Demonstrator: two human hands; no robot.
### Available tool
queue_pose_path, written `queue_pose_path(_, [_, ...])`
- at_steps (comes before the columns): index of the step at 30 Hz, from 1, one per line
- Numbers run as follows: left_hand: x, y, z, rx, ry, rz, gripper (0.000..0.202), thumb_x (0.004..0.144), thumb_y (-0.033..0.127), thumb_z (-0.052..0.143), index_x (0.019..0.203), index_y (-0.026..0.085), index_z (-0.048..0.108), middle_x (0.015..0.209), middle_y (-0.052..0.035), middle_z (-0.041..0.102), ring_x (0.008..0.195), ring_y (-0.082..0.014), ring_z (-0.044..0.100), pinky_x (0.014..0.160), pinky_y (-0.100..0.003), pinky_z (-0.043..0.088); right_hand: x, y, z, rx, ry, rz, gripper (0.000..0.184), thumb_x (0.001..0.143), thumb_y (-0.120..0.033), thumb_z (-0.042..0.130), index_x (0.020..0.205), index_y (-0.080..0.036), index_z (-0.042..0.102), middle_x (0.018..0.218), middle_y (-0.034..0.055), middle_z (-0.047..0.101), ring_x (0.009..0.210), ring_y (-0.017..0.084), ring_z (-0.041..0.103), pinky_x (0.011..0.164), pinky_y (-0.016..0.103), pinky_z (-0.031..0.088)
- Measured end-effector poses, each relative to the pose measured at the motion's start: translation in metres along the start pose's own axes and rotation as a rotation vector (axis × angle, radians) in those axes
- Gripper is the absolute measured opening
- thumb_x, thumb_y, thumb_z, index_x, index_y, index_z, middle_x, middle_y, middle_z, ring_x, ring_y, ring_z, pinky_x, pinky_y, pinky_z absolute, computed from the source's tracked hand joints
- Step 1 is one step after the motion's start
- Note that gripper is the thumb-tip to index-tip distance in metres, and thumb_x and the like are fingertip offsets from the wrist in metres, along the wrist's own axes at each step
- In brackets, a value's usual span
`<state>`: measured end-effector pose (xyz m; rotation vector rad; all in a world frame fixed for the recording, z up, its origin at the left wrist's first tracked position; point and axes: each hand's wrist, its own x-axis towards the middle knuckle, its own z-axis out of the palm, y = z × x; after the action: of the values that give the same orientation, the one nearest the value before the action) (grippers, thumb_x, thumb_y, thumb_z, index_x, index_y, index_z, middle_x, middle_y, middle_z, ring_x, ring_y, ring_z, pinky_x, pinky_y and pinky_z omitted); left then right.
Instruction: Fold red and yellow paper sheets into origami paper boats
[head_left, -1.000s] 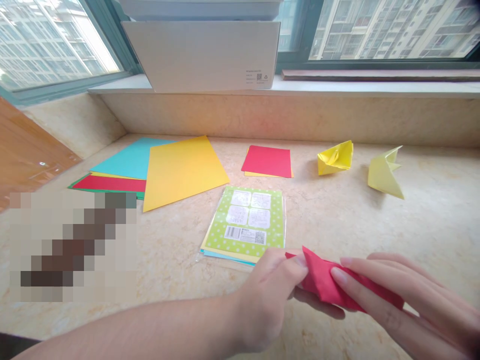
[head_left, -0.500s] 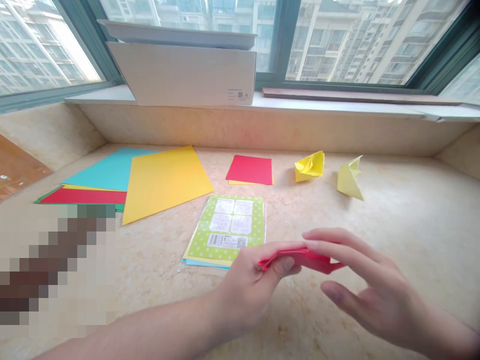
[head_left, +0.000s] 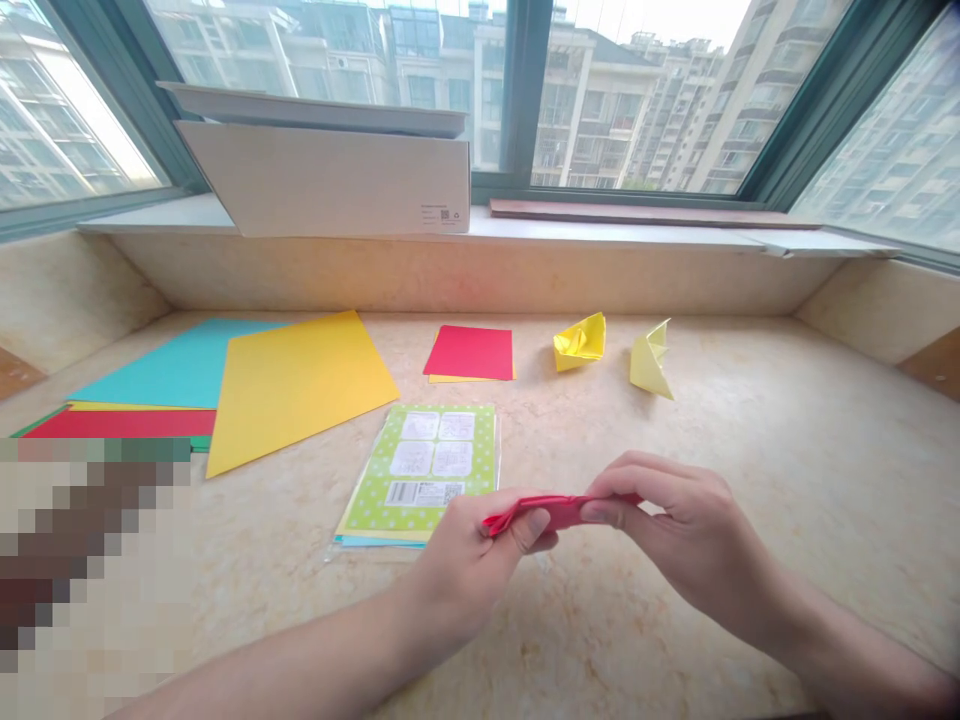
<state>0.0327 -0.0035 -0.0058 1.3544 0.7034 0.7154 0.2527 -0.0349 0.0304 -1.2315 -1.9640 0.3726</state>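
Note:
A folded piece of red paper point(head_left: 562, 511) is held up above the counter, stretched between both hands. My left hand point(head_left: 484, 555) is closed round its left end, thumb pressed on the near side. At the other end, my right hand point(head_left: 667, 510) pinches the paper between thumb and fingers. Parts of the folds are hidden by the fingers. Just behind my left hand lies a green dotted paper pack point(head_left: 442, 455) in a clear sleeve. Beyond it are small red square sheets point(head_left: 471, 353) with yellow beneath.
Two folded paper shapes, one bright yellow point(head_left: 580, 343) and one pale yellow point(head_left: 651, 362), stand at the back. Large yellow point(head_left: 300, 390) and blue sheets point(head_left: 165, 365) lie on the left. A white box point(head_left: 330, 180) rests on the window ledge.
My right hand has closed from spread fingers into a pinch on the right end of the red paper. The view has shifted, so the things appear further left.

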Motion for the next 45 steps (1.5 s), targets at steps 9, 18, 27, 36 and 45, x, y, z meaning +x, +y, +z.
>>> queue_pose_path(9, [0.004,0.01,-0.005,0.084,0.005,0.094,0.03,0.096,0.039,0.067,0.114,0.018,0.078,0.102,-0.0092,0.079,0.093,-0.0229,0.073,0.086,-0.037,0.059,0.004,0.012,0.0,0.069,-0.008,-0.079,0.013,0.098,-0.028,0.066,0.089,-0.021,0.071,0.078,0.0011,0.071,0.068,0.015,0.067,0.061,0.027,0.055])
queue_pose_path(18, [0.005,0.017,-0.007,0.097,0.053,0.145,0.039,0.09,0.031,0.075,0.126,0.019,0.067,0.126,-0.0101,0.073,0.117,-0.0268,0.068,0.105,-0.043,0.05,0.001,0.027,0.0,0.025,-0.001,-0.223,0.041,0.094,-0.038,0.071,0.132,-0.028,0.061,0.132,0.0113,0.06,0.122,0.027,0.063,0.096,0.043,0.059])
queue_pose_path(27, [0.007,0.009,-0.01,0.146,0.059,0.175,0.039,0.09,0.031,0.074,0.125,0.02,0.064,0.123,-0.0075,0.072,0.113,-0.0237,0.067,0.1,-0.037,0.048,0.001,0.02,0.002,0.014,0.005,-0.228,0.023,0.098,-0.013,0.058,0.115,-0.025,0.068,0.122,0.0076,0.062,0.112,0.02,0.064,0.092,0.036,0.058])
queue_pose_path(36, [0.009,0.01,-0.006,0.202,0.049,0.123,0.028,0.09,0.027,0.074,0.116,0.019,0.069,0.112,-0.0066,0.076,0.106,-0.0237,0.069,0.095,-0.037,0.05,0.004,0.013,0.001,-0.185,-0.167,-0.165,0.017,0.096,-0.025,0.067,0.11,-0.028,0.074,0.129,0.0085,0.063,0.119,0.029,0.059,0.102,0.055,0.05])
queue_pose_path(45, [0.014,0.001,-0.002,0.019,0.011,0.102,0.026,0.091,0.034,0.074,0.112,0.018,0.069,0.111,-0.009,0.073,0.096,-0.0224,0.071,0.091,-0.04,0.056,0.007,0.008,-0.003,0.136,-0.319,0.105,0.026,0.103,-0.023,0.052,0.107,-0.028,0.077,0.131,0.0083,0.062,0.113,0.02,0.064,0.068,0.024,0.06])
